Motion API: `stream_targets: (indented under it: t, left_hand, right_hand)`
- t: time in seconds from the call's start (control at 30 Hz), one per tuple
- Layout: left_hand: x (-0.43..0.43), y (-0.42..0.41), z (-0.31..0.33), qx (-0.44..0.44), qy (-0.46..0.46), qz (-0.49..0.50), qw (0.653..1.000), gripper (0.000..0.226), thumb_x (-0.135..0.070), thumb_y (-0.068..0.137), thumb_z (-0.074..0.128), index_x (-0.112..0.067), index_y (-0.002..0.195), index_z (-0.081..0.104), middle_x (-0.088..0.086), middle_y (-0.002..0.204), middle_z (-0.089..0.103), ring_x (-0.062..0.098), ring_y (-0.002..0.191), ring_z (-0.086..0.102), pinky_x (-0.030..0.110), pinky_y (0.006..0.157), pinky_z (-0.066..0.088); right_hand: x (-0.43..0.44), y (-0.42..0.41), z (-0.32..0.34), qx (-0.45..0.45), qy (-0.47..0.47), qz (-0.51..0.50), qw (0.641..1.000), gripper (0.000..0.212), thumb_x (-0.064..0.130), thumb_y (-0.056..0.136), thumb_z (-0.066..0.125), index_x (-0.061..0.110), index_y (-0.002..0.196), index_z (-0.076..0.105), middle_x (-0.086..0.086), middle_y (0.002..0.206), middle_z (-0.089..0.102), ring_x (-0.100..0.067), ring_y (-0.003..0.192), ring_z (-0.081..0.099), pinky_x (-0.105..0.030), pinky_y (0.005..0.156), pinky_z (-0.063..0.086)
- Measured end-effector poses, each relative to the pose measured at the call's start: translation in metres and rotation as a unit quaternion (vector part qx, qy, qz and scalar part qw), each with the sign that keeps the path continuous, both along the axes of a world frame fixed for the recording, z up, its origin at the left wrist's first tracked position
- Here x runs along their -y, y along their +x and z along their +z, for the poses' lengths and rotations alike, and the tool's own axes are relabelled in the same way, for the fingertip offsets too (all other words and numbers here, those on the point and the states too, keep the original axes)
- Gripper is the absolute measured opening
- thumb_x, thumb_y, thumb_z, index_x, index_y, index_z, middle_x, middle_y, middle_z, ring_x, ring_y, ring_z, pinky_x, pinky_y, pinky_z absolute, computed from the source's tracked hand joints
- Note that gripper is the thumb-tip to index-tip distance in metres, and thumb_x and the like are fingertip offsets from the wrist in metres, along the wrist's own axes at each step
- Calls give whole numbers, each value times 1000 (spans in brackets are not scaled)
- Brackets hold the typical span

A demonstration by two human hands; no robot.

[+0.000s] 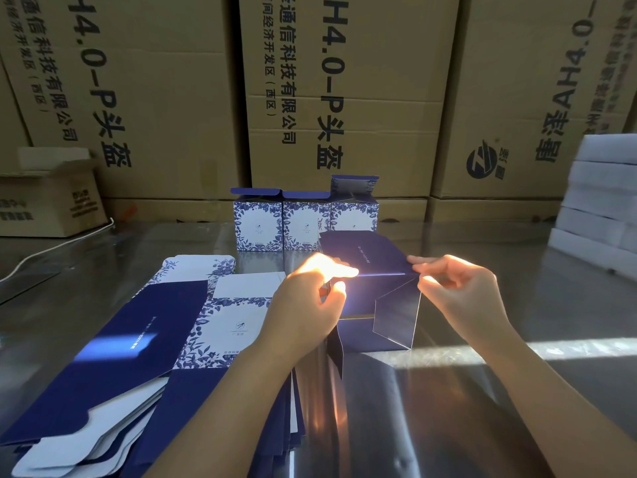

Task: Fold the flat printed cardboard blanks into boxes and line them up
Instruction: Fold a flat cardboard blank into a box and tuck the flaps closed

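Between my hands is a half-formed dark blue box (365,257), held above the shiny table with its bottom flaps hanging open toward me. My left hand (310,298) grips its left edge, fingers curled around the card. My right hand (455,288) pinches its right corner near a loose flap (396,319). A fanned stack of flat blue-and-white floral blanks (138,346) lies to the left. Three folded boxes (305,224) stand side by side in a row at the back, lids up.
The metal table (482,391) reflects a strip of sunlight. Large brown cartons (344,98) form a wall behind the row. A smaller carton (48,198) sits at the back left. Stacked white foam blocks (599,201) stand at the right.
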State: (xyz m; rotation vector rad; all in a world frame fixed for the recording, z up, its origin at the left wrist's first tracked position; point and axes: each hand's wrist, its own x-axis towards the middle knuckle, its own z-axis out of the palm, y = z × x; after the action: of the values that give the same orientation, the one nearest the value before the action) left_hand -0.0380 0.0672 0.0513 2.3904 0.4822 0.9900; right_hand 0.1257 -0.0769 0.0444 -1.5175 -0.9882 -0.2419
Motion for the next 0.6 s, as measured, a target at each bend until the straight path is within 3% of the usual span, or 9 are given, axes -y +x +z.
stream_targets:
  t: [0.17,0.33,0.6]
  left_hand:
    - [-2,0,-2,8,9,-6,1000,22,-18,92,47,-9,99,65,5,102,62,14,58,43,40,67,48]
    - [-3,1,-3,37,8,-38,999,27,-16,91,48,-27,106,67,-8,104,61,3,59,46,20,61,41]
    - [-2,1,-3,38,15,-32,999,25,-15,91,48,-24,104,67,-8,104,60,8,60,45,27,64,46]
  right_hand:
    - [-1,-2,0,8,-1,-12,1000,34,-4,73,63,29,66,68,25,88,71,0,66,64,-6,60,44]
    - [-2,-3,1,14,0,-26,1000,32,-4,71,64,27,64,68,29,85,70,6,60,60,-3,57,40]
    - [0,-2,0,33,-8,-24,999,30,-3,73,66,26,67,68,28,87,70,2,63,63,-6,62,45]
